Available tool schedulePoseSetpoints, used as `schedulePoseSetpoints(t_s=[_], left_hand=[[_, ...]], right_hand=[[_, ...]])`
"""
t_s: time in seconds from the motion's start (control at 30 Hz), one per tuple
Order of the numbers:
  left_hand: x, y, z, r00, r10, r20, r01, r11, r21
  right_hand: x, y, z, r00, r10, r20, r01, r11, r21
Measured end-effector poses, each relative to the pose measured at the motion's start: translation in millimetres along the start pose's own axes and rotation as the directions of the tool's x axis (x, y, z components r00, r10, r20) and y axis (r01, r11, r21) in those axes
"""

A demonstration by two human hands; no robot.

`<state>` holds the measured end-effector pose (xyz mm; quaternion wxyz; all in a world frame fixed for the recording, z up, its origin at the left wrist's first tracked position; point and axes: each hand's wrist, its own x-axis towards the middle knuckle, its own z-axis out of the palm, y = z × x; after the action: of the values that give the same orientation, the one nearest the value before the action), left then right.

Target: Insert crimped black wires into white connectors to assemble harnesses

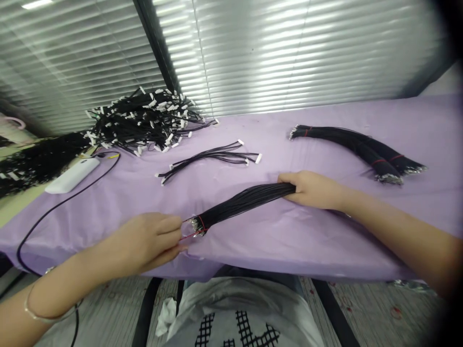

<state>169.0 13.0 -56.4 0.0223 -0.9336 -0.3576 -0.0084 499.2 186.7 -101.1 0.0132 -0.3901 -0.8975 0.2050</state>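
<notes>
Before me, bright horizontal blinds [231, 53], interrupted by a dark slanting frame bar [155, 43], back my purple-covered table [260, 246]; below it I see a grey, streaked floor [112, 308] with scattered red marks [396, 313].

A strip of bare purple tablecloth [273, 132] is running back toward the blinds [289, 58] between the few white-ended cables [213, 155] and the tied black wire bundles [336, 137], leaving a hand room there. The held wire bundle [246, 200] and right hand [311, 190] are barring its front; leftward, a tangled cable heap [141, 120] is blocking the back.
</notes>
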Motion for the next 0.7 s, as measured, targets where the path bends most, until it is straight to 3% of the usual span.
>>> schedulePoseSetpoints(t_s=[0.17, 0.33, 0.47, 0.57, 0.7], left_hand=[[-6.6, 0.0, 9.7, 0.998, -0.042, -0.053, 0.044, 0.999, 0.026], [-7.1, -0.2, 14.3, 0.983, 0.003, -0.182, 0.044, 0.966, 0.253], [-5.6, 0.4, 19.9, 0.969, -0.032, -0.246, 0.106, 0.951, 0.292], [1.3, -1.1, 22.2, 0.970, -0.078, -0.232, 0.135, 0.962, 0.239], [11.4, -11.2, 14.8, 0.984, -0.018, -0.177, 0.066, 0.960, 0.271]], right_hand=[[-1.8, -3.8, -2.1, 1.000, -0.015, 0.011, 0.015, 1.000, -0.007], [-3.0, -5.0, -3.5, 1.000, -0.012, 0.011, 0.011, 1.000, 0.010], [-2.9, -7.2, -4.8, 1.000, -0.013, 0.016, 0.012, 0.999, 0.040], [-1.8, -9.3, -3.9, 1.000, 0.002, 0.008, -0.002, 1.000, -0.015], [-0.5, -8.5, -1.7, 1.000, 0.018, -0.009, -0.019, 0.996, -0.088]])
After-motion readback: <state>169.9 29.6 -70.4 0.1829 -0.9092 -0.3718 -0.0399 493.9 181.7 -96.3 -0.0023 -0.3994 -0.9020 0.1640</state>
